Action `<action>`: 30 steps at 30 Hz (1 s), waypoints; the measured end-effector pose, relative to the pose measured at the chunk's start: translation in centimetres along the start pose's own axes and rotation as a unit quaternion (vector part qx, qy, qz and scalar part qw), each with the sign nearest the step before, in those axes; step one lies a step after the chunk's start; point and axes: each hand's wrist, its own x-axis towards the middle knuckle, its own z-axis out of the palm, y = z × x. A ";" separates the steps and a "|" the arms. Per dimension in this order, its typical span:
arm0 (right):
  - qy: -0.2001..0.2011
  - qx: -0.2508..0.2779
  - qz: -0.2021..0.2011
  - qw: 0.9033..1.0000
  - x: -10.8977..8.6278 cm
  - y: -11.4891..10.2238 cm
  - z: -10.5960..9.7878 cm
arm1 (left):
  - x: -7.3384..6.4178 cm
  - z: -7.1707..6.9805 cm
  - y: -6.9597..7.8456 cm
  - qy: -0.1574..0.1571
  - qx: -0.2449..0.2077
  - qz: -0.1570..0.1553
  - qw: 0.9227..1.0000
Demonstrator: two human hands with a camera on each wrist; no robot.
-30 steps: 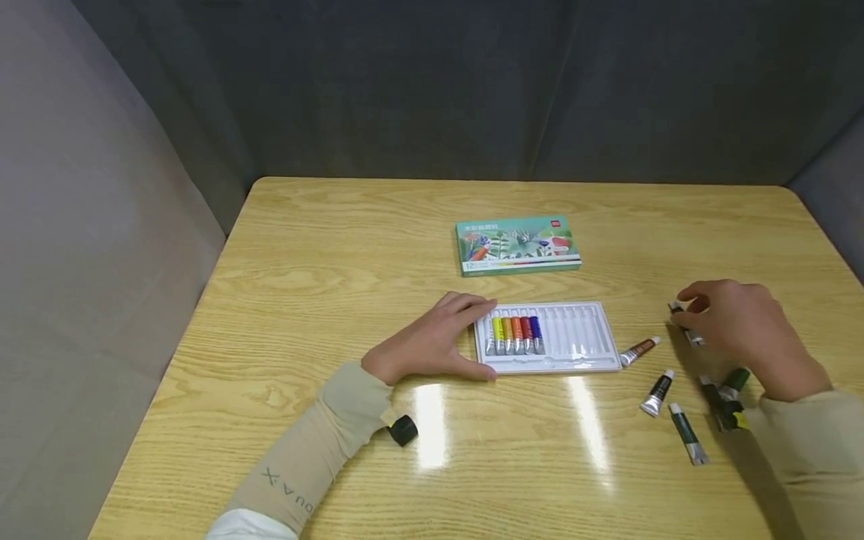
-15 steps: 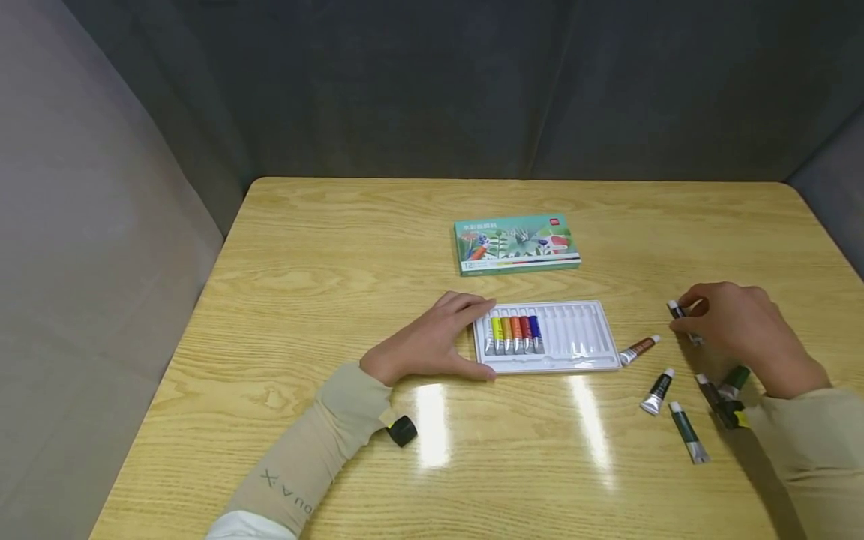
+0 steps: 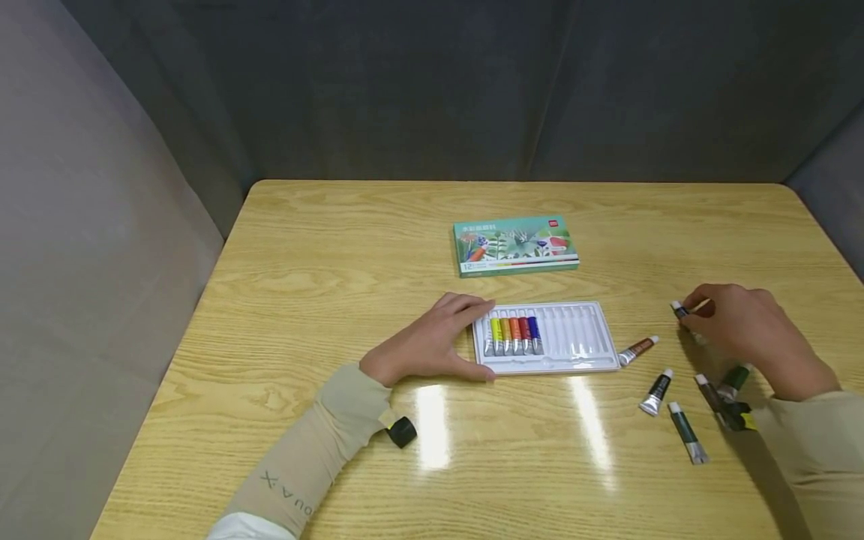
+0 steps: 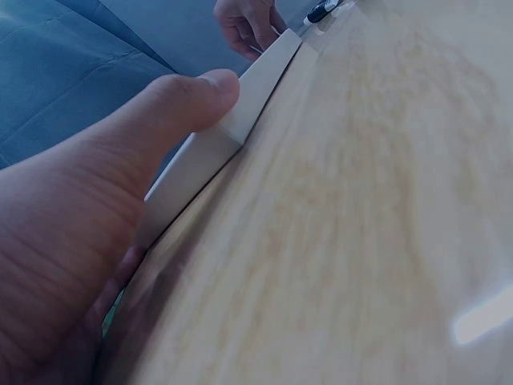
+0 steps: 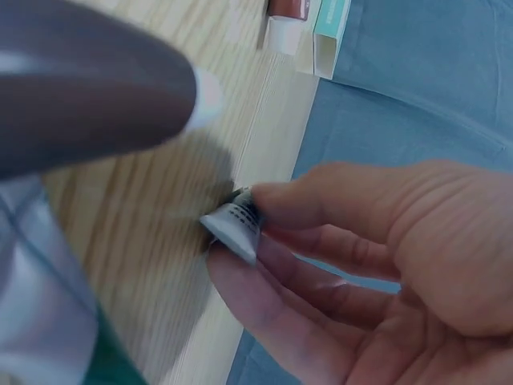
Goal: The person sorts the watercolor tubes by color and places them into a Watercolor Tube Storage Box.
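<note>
At table (image 3: 324, 262), right hand (image 3: 745, 330) pinches tube (image 5: 238, 222); left hand (image 3: 432, 339) grips tray (image 3: 575, 330).

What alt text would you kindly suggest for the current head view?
A right hand pinches a small paint tube while the left hand holds one end of a white tray partly filled with coloured tubes. Loose tubes lie on a wooden table; a green box lies beyond the tray.

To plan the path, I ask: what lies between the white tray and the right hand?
The head view shows one brown tube lying between the white tray and the right hand, close beside the tray.
</note>
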 end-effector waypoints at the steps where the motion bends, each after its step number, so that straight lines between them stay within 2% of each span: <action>1: -0.002 0.003 0.003 1.000 0.0 0.1 0.0 | 0.0 0.0 0.0 0.000 0.000 -0.001 1.000; 7: -0.021 0.013 0.017 1.000 0.2 0.4 0.0 | 0.0 0.1 0.0 0.001 -0.001 0.000 1.000; 15: -0.029 0.009 -0.010 0.999 0.5 0.4 0.1 | -0.1 0.0 0.0 0.001 -0.004 -0.001 1.000; 24: -0.028 -0.014 -0.022 0.999 0.5 -0.8 0.3 | 0.0 0.0 0.0 0.001 -0.003 0.000 1.000; 30: -0.011 -0.025 -0.050 0.998 0.0 -2.2 0.1 | 0.0 0.0 -0.1 0.004 0.000 0.003 1.000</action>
